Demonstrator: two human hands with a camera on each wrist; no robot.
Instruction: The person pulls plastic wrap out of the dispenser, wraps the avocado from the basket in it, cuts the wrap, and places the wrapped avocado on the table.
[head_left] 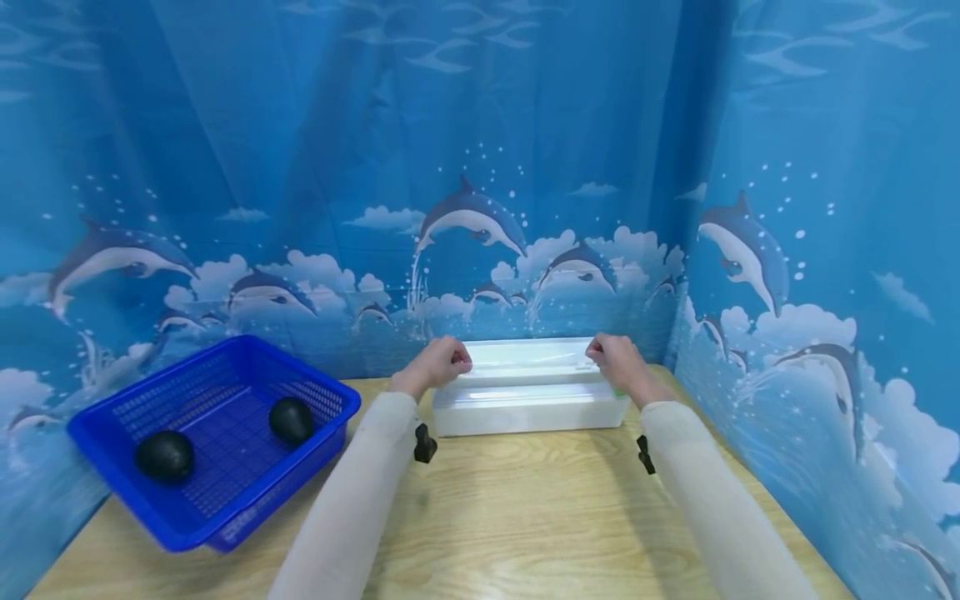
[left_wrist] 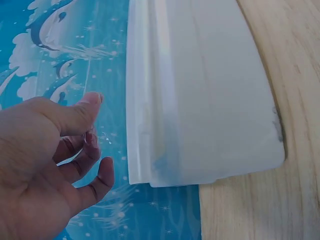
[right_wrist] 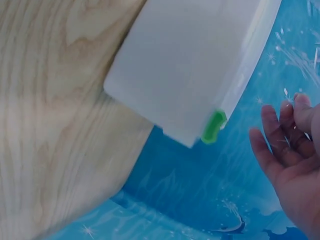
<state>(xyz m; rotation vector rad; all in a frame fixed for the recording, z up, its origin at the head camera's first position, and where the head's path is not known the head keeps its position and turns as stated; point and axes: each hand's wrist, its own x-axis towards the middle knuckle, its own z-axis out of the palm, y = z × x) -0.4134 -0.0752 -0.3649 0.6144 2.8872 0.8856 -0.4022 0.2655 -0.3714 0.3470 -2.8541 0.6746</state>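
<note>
Dolphin-print curtains back a wooden worktop [head_left: 510,517]. At frame centre, a white box [head_left: 529,398]; left hand [head_left: 437,364] and right hand [head_left: 617,360] flank its lid, each grip slack, holding nothing. Best lifted evenly from both ends.

The box [head_left: 529,398] sits on the table [head_left: 525,517] at its far edge, between the left hand [head_left: 437,364] and the right hand [head_left: 617,361]. Well to the left of the left hand lies a basket [head_left: 217,433] with two balls [head_left: 164,455] in it, well apart.
</note>
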